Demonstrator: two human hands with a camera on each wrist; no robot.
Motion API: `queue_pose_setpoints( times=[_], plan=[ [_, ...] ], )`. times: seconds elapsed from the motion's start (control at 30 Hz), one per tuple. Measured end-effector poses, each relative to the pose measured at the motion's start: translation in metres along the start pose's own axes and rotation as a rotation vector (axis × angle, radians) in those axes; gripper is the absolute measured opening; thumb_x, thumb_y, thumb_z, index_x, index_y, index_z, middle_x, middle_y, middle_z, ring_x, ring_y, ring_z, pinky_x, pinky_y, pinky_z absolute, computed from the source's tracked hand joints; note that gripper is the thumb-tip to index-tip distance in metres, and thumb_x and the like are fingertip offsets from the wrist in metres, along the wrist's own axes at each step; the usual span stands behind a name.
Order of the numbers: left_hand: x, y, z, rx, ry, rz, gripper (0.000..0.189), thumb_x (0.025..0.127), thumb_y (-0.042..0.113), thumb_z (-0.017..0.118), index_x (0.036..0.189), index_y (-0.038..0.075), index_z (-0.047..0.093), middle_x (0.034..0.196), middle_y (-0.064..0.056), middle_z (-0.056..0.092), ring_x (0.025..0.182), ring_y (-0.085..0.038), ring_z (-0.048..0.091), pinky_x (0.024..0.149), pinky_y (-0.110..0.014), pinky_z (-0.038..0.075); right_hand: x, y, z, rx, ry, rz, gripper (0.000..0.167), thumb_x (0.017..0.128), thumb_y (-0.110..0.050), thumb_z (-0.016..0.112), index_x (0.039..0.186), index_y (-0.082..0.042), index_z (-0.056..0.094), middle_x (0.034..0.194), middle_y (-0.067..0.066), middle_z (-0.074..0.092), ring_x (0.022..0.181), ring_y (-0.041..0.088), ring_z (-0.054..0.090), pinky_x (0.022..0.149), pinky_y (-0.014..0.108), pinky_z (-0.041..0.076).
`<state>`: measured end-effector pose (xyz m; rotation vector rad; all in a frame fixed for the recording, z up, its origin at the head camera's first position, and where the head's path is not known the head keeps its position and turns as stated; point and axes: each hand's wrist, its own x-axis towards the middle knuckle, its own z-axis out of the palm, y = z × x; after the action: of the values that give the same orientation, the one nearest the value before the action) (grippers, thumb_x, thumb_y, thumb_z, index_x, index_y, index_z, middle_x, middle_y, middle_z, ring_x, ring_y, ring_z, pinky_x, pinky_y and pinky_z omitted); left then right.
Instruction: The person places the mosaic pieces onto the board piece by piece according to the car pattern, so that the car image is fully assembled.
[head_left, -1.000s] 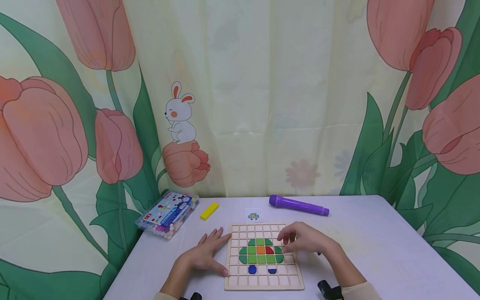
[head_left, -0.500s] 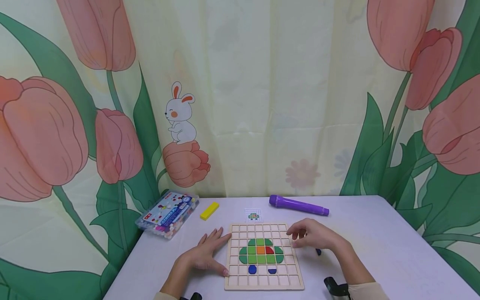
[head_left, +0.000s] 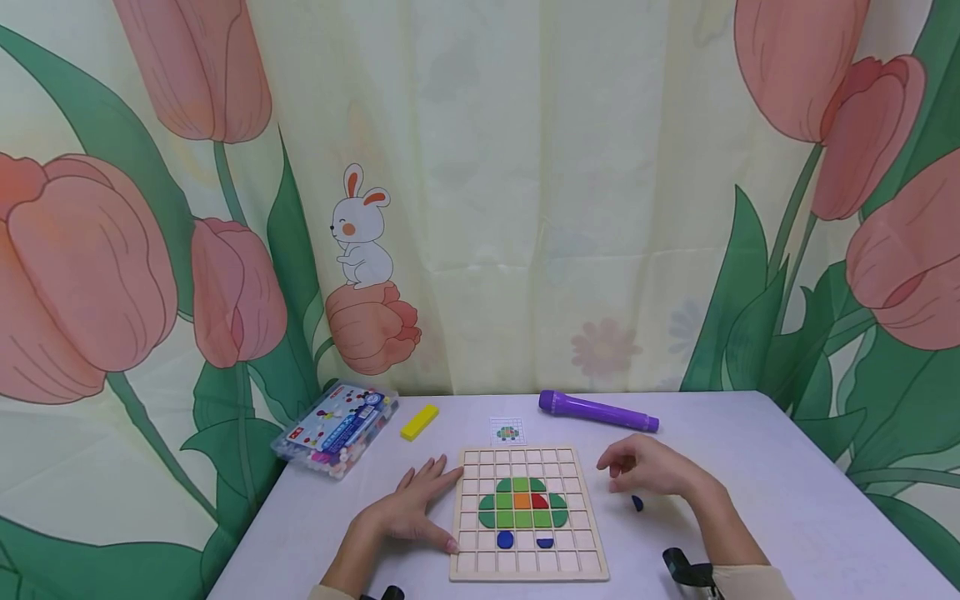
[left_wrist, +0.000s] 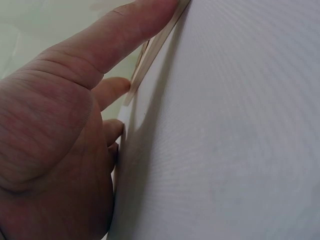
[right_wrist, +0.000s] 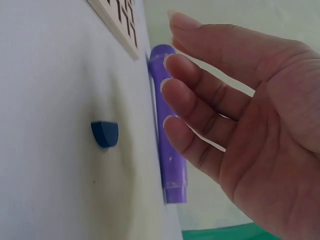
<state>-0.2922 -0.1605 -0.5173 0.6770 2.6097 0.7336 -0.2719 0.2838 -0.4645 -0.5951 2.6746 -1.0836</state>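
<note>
A wooden grid board (head_left: 480, 568) lies on the white table, with green, orange and red pieces forming a rounded figure in its cells. Below the figure sit a blue round piece (head_left: 506, 540) and a blue half-round piece (head_left: 545, 543). My left hand (head_left: 412, 507) rests spread at the board's left side, its thumb (left_wrist: 125, 35) and index finger touching the edge. Right of the board, my right hand (head_left: 660, 468) hovers with loosely bent fingers and nothing held. A loose dark-blue half-round piece (right_wrist: 105, 135) lies on the table just below it.
A small pattern card (head_left: 507, 430) lies behind the board. Farther back are a purple tube with a wider head (head_left: 600, 411), a yellow block (head_left: 419, 422) and a clear plastic case (head_left: 337, 429) of small coloured pieces. A printed curtain (head_left: 480, 208) hangs behind the table.
My right hand has moved right, from over the board's right edge to beside it, uncovering the loose blue piece. The left hand and board stay where they were.
</note>
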Motion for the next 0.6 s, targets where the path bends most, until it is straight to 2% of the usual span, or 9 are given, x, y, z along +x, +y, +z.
queue_pose_setpoints(
  times=[0.2,0.33,0.47,0.6],
  plan=[
    [0.001,0.0,-0.001,0.002,-0.001,0.004,0.116,0.067,0.067,0.088,0.164,0.032,0.034,0.176,-0.013,0.014,0.163,-0.039,0.004,0.127,-0.069,0.0,-0.006,0.011,-0.007,0.008,-0.002,0.021,0.026,0.084,-0.008,0.084,0.109,-0.004,0.077,0.084,0.002,0.066,0.078,0.018,0.058,0.063,0.025,0.047],
    [0.0,0.0,-0.002,0.007,-0.001,0.005,0.116,0.067,0.067,0.088,0.164,0.032,0.034,0.175,-0.013,0.014,0.163,-0.039,0.004,0.127,-0.068,0.0,-0.011,0.014,-0.011,-0.001,-0.035,0.072,0.028,0.081,-0.005,0.086,0.108,-0.005,0.078,0.084,0.004,0.067,0.079,0.02,0.059,0.065,0.028,0.047],
    [0.0,0.0,-0.002,0.011,-0.002,0.006,0.115,0.068,0.066,0.089,0.163,0.032,0.034,0.175,-0.014,0.014,0.163,-0.04,0.004,0.127,-0.069,0.0,-0.016,0.014,-0.013,0.005,-0.072,0.152,0.028,0.076,0.0,0.087,0.102,-0.006,0.078,0.082,0.005,0.066,0.077,0.02,0.058,0.063,0.03,0.046],
    [-0.001,0.0,-0.002,0.006,-0.004,0.007,0.115,0.068,0.064,0.089,0.163,0.031,0.035,0.175,-0.014,0.014,0.163,-0.04,0.004,0.127,-0.07,0.0,-0.019,0.014,-0.011,0.005,-0.076,0.175,0.023,0.074,0.002,0.086,0.094,-0.006,0.077,0.076,0.003,0.062,0.069,0.018,0.054,0.056,0.028,0.043]
  ],
)
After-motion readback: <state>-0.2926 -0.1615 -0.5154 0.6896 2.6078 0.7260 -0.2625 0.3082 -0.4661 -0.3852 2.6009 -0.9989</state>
